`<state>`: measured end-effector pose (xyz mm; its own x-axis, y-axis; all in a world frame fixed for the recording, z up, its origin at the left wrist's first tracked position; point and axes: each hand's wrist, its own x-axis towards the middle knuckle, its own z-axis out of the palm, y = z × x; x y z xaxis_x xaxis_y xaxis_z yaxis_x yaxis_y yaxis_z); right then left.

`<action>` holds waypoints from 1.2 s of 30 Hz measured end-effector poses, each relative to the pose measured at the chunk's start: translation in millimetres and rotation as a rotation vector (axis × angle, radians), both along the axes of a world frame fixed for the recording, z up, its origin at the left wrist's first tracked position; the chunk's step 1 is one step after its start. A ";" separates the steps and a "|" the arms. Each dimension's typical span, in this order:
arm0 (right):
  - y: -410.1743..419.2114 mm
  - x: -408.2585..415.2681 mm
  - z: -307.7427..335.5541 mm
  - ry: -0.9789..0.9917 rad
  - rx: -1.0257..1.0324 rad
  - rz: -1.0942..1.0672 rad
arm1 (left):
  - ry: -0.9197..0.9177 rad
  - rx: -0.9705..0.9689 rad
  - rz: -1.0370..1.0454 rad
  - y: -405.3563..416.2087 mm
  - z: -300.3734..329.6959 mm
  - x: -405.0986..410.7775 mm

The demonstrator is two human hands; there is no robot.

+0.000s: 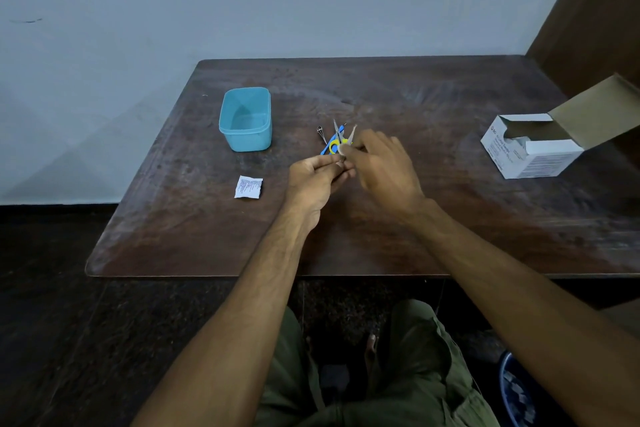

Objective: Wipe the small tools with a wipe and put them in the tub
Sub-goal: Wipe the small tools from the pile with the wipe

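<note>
An empty light-blue tub (246, 118) stands on the dark wooden table (346, 236). To its right lie the small tools: metal tweezers (321, 134), yellow-handled scissors (336, 139) with blades spread, and a blue stick tool (326, 148). Just in front of them my left hand (317, 184) and my right hand (384, 163) meet fingertip to fingertip. Between them they pinch a small pale wipe (343, 150), mostly hidden by the fingers. I cannot tell if the wipe touches the scissors.
A small white wipe packet (248, 186) lies flat left of my left hand. An open white cardboard box (533, 149) with its flap up sits at the table's right edge. A pale wall runs behind the table. My knees are under its front edge.
</note>
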<state>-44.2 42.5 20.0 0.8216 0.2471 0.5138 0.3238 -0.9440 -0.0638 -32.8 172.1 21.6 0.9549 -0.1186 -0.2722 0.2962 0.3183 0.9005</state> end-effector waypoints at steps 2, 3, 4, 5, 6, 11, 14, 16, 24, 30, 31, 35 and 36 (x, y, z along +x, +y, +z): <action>-2.1 0.8 -1.1 -0.010 0.030 -0.003 | 0.002 0.009 -0.011 1.3 -1.2 0.0; -4.5 5.0 0.0 -0.016 0.086 -0.036 | 0.005 0.016 -0.021 1.8 -2.0 -0.5; -6.8 8.6 1.7 -0.016 0.141 -0.075 | 0.008 0.023 -0.030 1.5 -2.6 -1.5; -7.9 10.8 2.4 -0.006 0.185 -0.102 | 0.014 0.029 -0.032 1.1 -3.5 -2.8; -7.1 10.5 3.5 0.009 0.215 -0.104 | 0.018 0.027 -0.026 0.4 -3.7 -3.4; 3.1 -3.6 8.0 0.113 0.295 -0.035 | 0.023 0.003 0.016 -4.2 0.8 0.4; 2.3 -2.2 6.0 0.119 0.292 -0.021 | 0.051 -0.067 0.030 -2.9 4.3 1.3; 1.0 -0.8 4.1 0.103 0.312 -0.011 | 0.086 -0.121 0.036 0.5 4.9 1.3; 5.3 -8.1 -3.3 -0.028 0.212 -0.017 | 0.184 -0.133 0.073 2.6 -3.1 -1.1; 1.3 -5.4 -3.3 -0.062 0.057 0.021 | 0.182 -0.105 0.071 3.9 -3.2 0.1; -1.4 -1.2 -1.4 -0.072 0.061 -0.012 | 0.186 -0.108 0.072 3.7 -2.7 -0.5; -3.9 6.8 3.4 -0.075 0.089 -0.073 | 0.182 -0.117 0.091 1.4 -2.6 0.0; -0.7 4.2 1.2 -0.070 0.056 -0.039 | 0.174 -0.116 0.102 0.8 -2.7 1.0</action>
<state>-40.0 41.8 21.2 0.7914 0.1850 0.5827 0.2927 -0.9514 -0.0955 -31.8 172.9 19.0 0.9035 -0.0644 -0.4236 0.4047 0.4530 0.7943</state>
